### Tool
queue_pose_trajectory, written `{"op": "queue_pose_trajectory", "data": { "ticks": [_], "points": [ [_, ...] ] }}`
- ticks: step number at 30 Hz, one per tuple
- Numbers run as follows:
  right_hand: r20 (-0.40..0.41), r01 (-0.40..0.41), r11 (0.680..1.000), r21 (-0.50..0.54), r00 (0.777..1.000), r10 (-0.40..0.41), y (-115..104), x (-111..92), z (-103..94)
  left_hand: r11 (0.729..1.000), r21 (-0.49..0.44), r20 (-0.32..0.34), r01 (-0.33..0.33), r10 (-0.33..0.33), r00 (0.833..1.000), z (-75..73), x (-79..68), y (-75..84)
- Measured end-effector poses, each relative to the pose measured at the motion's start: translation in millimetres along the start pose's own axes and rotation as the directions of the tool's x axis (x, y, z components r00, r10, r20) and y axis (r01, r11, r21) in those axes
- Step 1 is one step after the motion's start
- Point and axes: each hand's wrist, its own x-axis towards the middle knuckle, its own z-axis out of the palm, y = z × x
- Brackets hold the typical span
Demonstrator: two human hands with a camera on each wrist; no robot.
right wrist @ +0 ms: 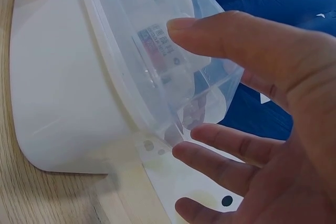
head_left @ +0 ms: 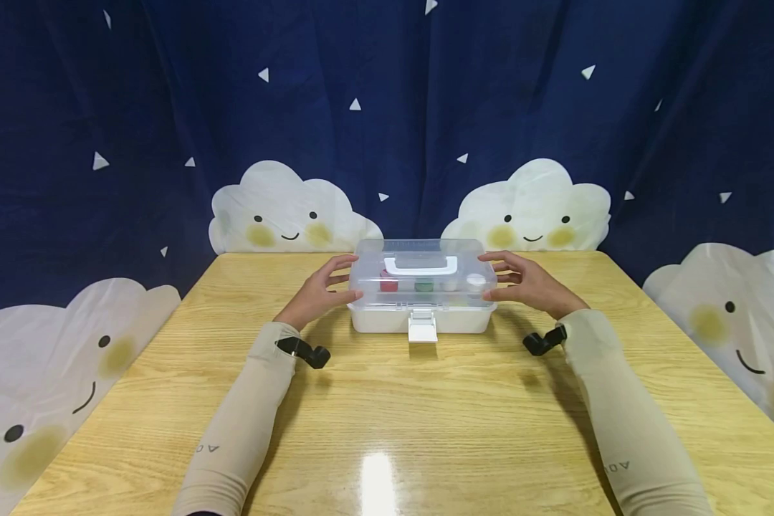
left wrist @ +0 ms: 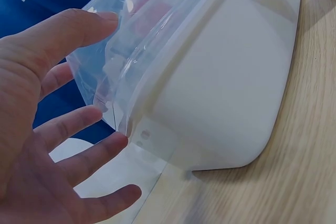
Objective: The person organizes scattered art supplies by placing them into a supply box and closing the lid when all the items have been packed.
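A plastic storage box with a white base (head_left: 380, 322) and a clear lid (head_left: 369, 276) stands on the table. Its lid looks closed, and the white front latch (head_left: 422, 328) hangs down. At the box's left end is my left hand (head_left: 320, 291), thumb by the lid's front and the other fingers spread along its side. My right hand (head_left: 534, 285) mirrors it at the right end, fingers fairly straight. Both hands' fingertips are at the lid or touching it; exact contact is hard to tell. Through the lid show a red item (head_left: 388, 282), a green item (head_left: 423, 284) and a white-topped container (head_left: 476, 280).
The box sits near the back of a wooden table (head_left: 413, 401). A white carry handle (head_left: 421, 271) is on the lid. Behind the table hangs a dark blue curtain (head_left: 387, 143) with white clouds and triangles. Each forearm wears a beige sleeve (head_left: 239, 416) and a black wrist camera (head_left: 304, 352).
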Motion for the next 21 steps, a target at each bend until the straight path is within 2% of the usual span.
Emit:
{"op": "queue_pose_trajectory", "data": {
  "ticks": [21],
  "points": [
    [0.009,0.004,1.0,-0.016,1.0,-0.004,-0.7,-0.3,0.0,0.999,0.032,-0.004,0.016,-0.016,1.0,-1.2,-0.1,-1.9]
  ]
}}
